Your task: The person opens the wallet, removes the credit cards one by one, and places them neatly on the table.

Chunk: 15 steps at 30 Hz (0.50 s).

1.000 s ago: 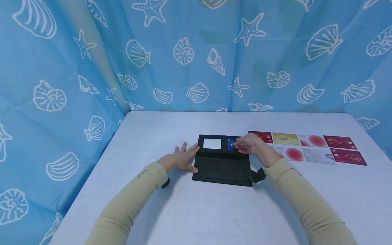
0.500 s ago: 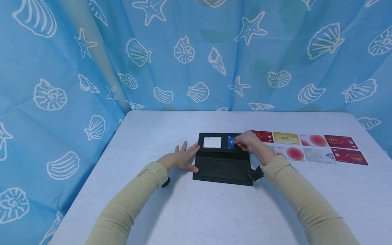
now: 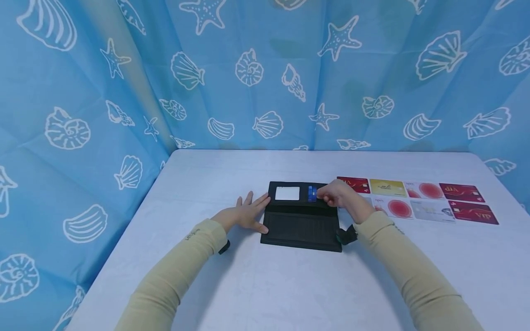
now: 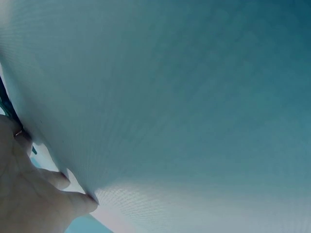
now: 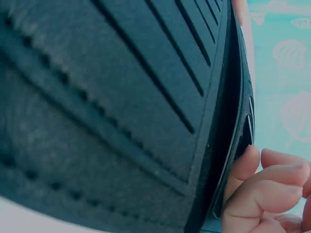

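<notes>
A black long wallet (image 3: 300, 230) lies unfolded on the table, with a white clear-window panel (image 3: 287, 193) in its upper half. Beside that panel a blue card (image 3: 312, 193) sits in a slot. My right hand (image 3: 340, 193) pinches the card's right edge; in the right wrist view its thumb and fingers (image 5: 265, 189) meet at the wallet's slotted side. My left hand (image 3: 248, 215) rests spread at the wallet's left edge, fingertips touching it. The left wrist view shows this hand (image 4: 34, 194) at the side of a large blurred surface.
Two rows of cards lie right of the wallet: a gold card (image 3: 387, 187), a silver card (image 3: 432, 210), red VIP cards (image 3: 474, 212) and white-and-red ones (image 3: 398, 208). The nearest are partly behind my right hand. A blue seashell curtain (image 3: 265, 82) hangs behind the white table (image 3: 232, 170).
The wallet's upper half rose slightly, then settled back. My right fingers have curled more closely at the blue card. My left hand has stayed in place.
</notes>
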Each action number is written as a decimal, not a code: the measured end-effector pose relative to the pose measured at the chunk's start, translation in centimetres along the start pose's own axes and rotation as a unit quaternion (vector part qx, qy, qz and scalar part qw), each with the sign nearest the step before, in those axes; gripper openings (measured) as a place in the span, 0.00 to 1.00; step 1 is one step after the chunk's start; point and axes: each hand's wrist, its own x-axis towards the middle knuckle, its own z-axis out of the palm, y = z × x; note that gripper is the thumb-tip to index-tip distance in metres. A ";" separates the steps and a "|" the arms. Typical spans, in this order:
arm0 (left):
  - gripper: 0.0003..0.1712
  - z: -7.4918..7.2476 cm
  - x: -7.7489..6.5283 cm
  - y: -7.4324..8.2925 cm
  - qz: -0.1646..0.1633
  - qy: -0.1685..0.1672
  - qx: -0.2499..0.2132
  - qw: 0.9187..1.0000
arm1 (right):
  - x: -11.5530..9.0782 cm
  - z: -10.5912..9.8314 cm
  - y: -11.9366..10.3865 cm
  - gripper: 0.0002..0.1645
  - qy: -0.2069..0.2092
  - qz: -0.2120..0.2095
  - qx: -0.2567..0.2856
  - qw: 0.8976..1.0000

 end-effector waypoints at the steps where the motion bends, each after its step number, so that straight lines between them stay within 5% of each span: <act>1: 0.58 0.0 0.0 0.0 0.001 0.001 0.000 1.000 | 0.0 0.0 0.0 0.15 -0.001 0.000 0.002 1.000; 15: 0.57 -0.2 -0.1 -0.1 0.004 -0.001 0.001 1.000 | 1.0 0.3 0.5 0.11 0.004 -0.020 -0.061 0.998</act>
